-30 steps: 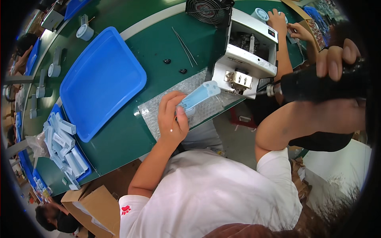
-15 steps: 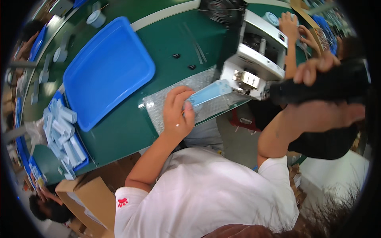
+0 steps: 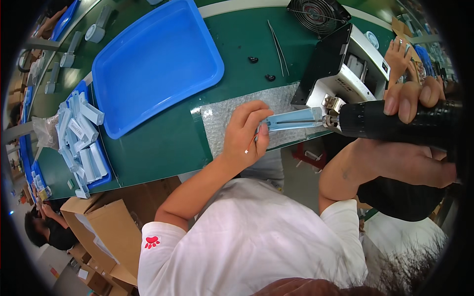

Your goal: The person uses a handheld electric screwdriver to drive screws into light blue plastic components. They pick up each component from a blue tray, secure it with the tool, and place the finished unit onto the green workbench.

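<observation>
Pale-blue part (image 3: 296, 117), right of the blue tray (image 3: 158, 69), its left end clamped in the fingers of the left hand (image 3: 244, 133); those of the right hand (image 3: 405, 160), farther right, grip a black power screwdriver (image 3: 380, 120). The green surface (image 3: 148, 158) carries the tray, pale-blue housings (image 3: 90, 163) heaped left of it; a cardboard box (image 3: 116, 237) stands nearer the person than the tray.

light-blue part (image 3: 298, 115): near end covered by left hand (image 3: 248, 130) | bit (image 3: 308, 121): contact at its tip cannot be told | black screwdriver (image 3: 370, 118): rear end cut off at right | right hand (image 3: 414, 160): partly hidden by screwdriver | fan (image 3: 317, 16): top cut off by upper edge
</observation>
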Demonstrator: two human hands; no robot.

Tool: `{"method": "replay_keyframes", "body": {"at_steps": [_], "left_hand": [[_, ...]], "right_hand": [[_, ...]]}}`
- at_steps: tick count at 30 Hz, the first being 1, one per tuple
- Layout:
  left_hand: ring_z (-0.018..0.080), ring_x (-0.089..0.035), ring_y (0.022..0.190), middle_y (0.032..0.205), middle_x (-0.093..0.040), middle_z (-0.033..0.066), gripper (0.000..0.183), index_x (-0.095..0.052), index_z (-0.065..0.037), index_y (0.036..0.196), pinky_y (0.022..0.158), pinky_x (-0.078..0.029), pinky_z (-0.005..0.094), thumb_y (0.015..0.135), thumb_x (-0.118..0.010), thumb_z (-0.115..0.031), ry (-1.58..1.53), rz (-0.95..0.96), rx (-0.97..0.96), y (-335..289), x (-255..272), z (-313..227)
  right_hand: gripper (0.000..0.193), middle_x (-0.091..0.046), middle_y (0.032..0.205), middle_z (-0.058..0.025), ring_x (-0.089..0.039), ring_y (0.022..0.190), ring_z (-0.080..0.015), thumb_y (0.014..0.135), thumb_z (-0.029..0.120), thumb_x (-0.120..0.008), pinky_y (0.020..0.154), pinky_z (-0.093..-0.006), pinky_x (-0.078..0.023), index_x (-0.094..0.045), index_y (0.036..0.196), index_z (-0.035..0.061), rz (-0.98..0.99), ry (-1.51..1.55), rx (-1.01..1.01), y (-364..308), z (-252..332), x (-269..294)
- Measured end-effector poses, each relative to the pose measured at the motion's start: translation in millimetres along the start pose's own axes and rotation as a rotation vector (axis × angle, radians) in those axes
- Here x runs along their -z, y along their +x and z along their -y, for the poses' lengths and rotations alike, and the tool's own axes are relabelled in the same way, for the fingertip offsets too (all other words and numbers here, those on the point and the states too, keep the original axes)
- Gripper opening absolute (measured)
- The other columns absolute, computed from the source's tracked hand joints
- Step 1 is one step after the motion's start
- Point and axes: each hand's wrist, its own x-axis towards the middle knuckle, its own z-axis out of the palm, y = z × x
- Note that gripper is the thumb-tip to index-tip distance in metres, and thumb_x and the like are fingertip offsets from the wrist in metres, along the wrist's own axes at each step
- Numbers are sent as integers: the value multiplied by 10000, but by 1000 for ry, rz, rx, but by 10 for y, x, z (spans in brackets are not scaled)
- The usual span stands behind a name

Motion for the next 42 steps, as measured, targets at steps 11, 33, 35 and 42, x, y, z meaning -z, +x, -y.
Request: {"method": "replay_keyframes", "body": {"at_steps": [11, 33, 35, 42], "left_hand": [[334, -618, 941, 1117, -609, 217, 235, -620, 41, 1093, 806, -512, 395, 968, -479, -100, 3, 7, -13, 6, -4, 30], [367, -647, 944, 1017, -646, 188, 180, -661, -4, 1016, 834, -519, 411, 854, -582, -10, 206, 180, 91, 405, 758, -228], [324, -650, 931, 999, -658, 183, 182, -652, 18, 1030, 832, -512, 391, 891, -550, -41, 355, 97, -16, 707, 1125, -100], [409, -630, 998, 1061, -658, 221, 282, -640, -6, 1089, 888, -473, 456, 977, -563, -253, 472, 93, 72, 2670, 971, 1188]], "right_hand": [[865, -494, 965, -138, -533, 689, -174, 893, 794, -406, 572, -301, -456, -482, 1087, -45, -21, -50, -18, -7, -36, -54], [734, -575, 1041, -158, -590, 759, -188, 852, 536, -610, 655, -309, -517, -415, 1263, -41, 95, 224, 66, 428, 138, -108], [716, -581, 1087, -153, -613, 831, -181, 863, 359, -668, 699, -302, -532, -332, 1377, -10, 51, 20, 83, 431, -4, -273], [781, -500, 1412, -248, -551, 1249, -406, 860, 97, -754, 1031, -401, -447, -325, 1501, -23, -26, -167, 326, 552, -386, -436]]}}
